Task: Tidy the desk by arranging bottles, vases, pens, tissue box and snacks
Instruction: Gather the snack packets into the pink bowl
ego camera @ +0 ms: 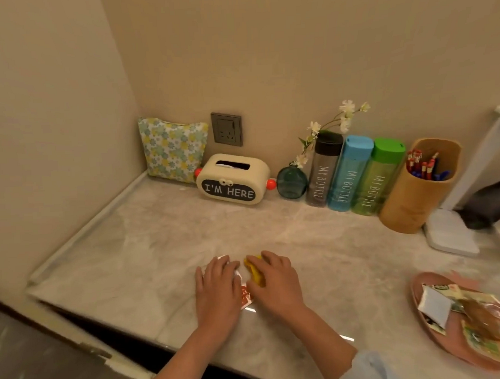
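Note:
Both my hands lie on snack packets at the desk's front middle. My left hand [216,287] covers a white and red packet [246,297] with fairly flat fingers. My right hand [274,279] curls over a yellow packet [256,271]. Along the back wall stand a cream tissue box [233,180] reading "I'M HERE", a round teal vase [291,182] with white flowers, three bottles with black [324,169], blue [349,174] and green [380,177] caps, and a tan pen holder [419,189] with red and blue pens.
A pink plate [425,282] with several snack packets sits at the front right. A floral pouch [172,149] leans in the back left corner beside a wall socket [227,129]. A white flat object [448,235] lies right of the pen holder.

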Available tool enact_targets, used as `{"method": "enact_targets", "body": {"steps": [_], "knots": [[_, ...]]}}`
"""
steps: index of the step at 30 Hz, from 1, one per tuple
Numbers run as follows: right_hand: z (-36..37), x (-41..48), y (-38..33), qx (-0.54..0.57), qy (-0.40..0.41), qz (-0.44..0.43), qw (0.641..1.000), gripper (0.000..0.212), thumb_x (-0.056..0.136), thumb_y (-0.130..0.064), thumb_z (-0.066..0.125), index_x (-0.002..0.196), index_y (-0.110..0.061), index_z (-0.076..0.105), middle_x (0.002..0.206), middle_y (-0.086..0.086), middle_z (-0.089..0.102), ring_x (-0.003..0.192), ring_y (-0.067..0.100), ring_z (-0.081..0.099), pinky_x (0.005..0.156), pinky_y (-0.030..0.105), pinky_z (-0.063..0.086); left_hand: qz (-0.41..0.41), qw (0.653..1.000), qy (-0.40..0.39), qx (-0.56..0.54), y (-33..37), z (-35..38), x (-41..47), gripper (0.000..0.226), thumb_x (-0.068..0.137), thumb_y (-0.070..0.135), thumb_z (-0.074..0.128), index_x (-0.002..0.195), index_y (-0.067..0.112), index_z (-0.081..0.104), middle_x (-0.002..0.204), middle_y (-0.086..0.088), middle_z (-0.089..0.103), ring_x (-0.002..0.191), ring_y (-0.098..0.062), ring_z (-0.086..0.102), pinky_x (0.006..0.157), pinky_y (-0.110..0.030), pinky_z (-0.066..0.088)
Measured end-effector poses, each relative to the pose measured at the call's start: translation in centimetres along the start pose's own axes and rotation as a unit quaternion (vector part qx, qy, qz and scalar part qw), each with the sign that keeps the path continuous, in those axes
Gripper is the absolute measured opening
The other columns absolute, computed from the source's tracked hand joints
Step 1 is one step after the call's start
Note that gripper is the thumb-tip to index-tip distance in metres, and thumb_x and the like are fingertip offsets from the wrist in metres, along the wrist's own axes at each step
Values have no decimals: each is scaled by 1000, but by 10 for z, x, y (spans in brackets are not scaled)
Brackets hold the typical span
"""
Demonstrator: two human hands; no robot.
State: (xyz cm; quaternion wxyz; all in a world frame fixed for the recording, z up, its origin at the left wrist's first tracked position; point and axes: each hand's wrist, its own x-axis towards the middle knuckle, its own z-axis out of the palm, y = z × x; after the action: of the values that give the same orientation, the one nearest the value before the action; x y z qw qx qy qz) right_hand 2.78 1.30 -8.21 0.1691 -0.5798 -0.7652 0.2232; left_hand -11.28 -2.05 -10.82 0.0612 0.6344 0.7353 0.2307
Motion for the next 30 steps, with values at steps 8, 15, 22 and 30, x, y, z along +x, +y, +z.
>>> {"method": "enact_targets", "body": {"steps": [8,15,22,30], "knots": [[8,-12,18,80,90,-26,992,41,93,-15,51,130,-30,59,109,-7,57,100,11,46,85,12,31,88,994,35,52,3,-1,9,25,92,41,35,88,29,57,97,11,53,93,-14,49,86,-31,41],[-17,-18,16,283,90,79,952,31,96,-26,54,126,-31,59,123,-13,59,112,0,52,104,21,40,173,984,41,-25,16,-8,12,32,92,37,38,63,26,47,67,13,43,68,-10,48,69,-27,38],[-93,-57,56,285,296,152,899,31,98,-18,47,127,-26,57,124,-10,57,114,3,50,100,20,36,125,957,12,-262,131,-4,19,31,86,34,20,68,21,43,68,7,46,69,-17,46,67,-37,40],[-148,-131,124,223,470,285,805,30,83,-22,68,108,-38,63,106,-15,64,100,7,60,88,31,51,86,893,-211,-389,253,27,-5,4,96,25,39,99,25,42,96,-1,56,88,-19,59,81,-44,51]]}}
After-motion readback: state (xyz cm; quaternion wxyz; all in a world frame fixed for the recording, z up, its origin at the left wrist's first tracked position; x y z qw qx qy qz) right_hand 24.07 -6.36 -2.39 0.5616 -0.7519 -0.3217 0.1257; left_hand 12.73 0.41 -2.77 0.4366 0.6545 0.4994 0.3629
